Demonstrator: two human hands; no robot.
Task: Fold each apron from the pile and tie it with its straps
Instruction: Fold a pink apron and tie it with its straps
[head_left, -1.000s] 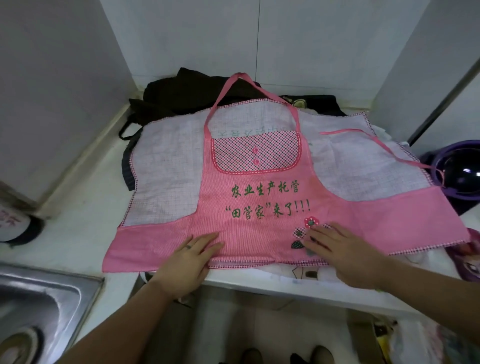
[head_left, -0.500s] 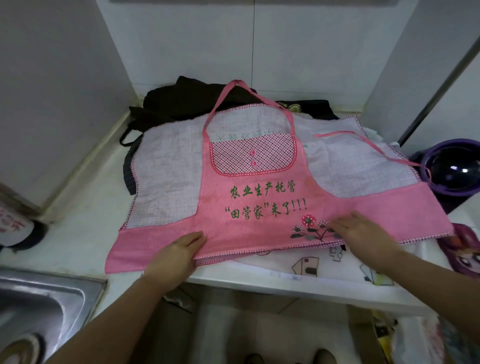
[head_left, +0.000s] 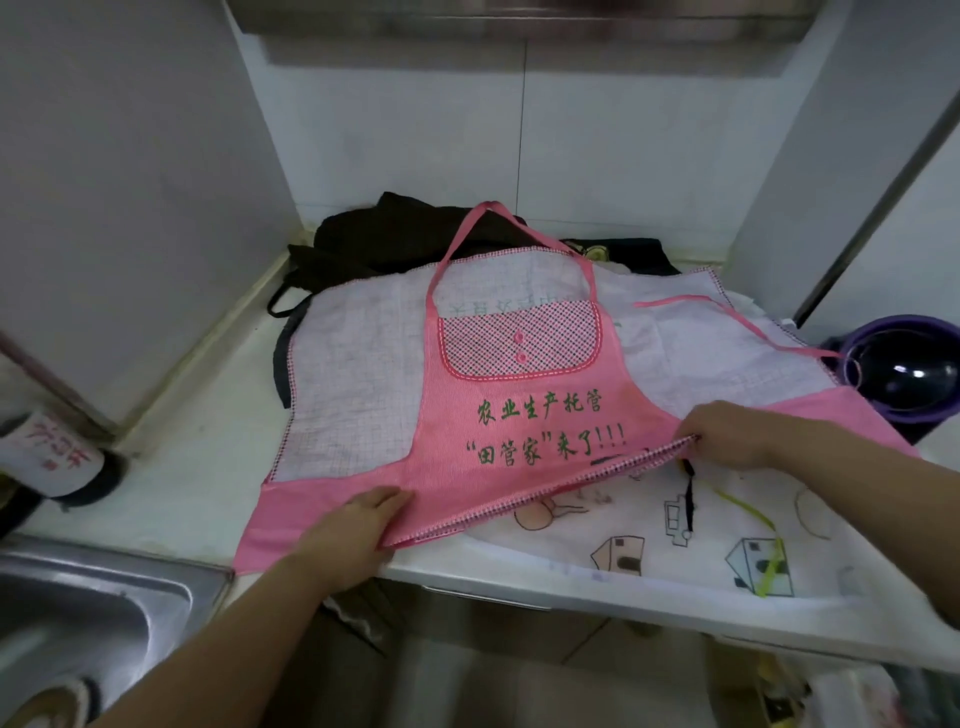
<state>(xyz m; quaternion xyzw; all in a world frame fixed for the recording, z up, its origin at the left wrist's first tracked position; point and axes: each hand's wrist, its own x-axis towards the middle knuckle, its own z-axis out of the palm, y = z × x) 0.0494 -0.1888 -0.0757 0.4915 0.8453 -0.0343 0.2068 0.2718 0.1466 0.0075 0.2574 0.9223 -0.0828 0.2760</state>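
Observation:
A pink apron (head_left: 519, 436) with green lettering, a checked bib patch and white side panels lies spread on the counter. My left hand (head_left: 353, 530) grips its near hem at the left. My right hand (head_left: 732, 436) pinches the same hem further right and holds it lifted off the counter. A thin pink strap (head_left: 727, 317) trails across the right panel. Under the apron lies a white apron with cartoon houses (head_left: 675, 535). Dark aprons (head_left: 395, 234) are bunched at the back corner.
A steel sink (head_left: 88, 618) sits at the lower left. A bottle (head_left: 47, 452) lies by the left wall. A purple bowl (head_left: 904, 374) stands at the right. The white counter edge (head_left: 571, 592) runs below the hem, with walls close on three sides.
Both hands went from lying flat on the apron to gripping its near hem. The right hand lifted the hem up and away, uncovering the cartoon apron beneath.

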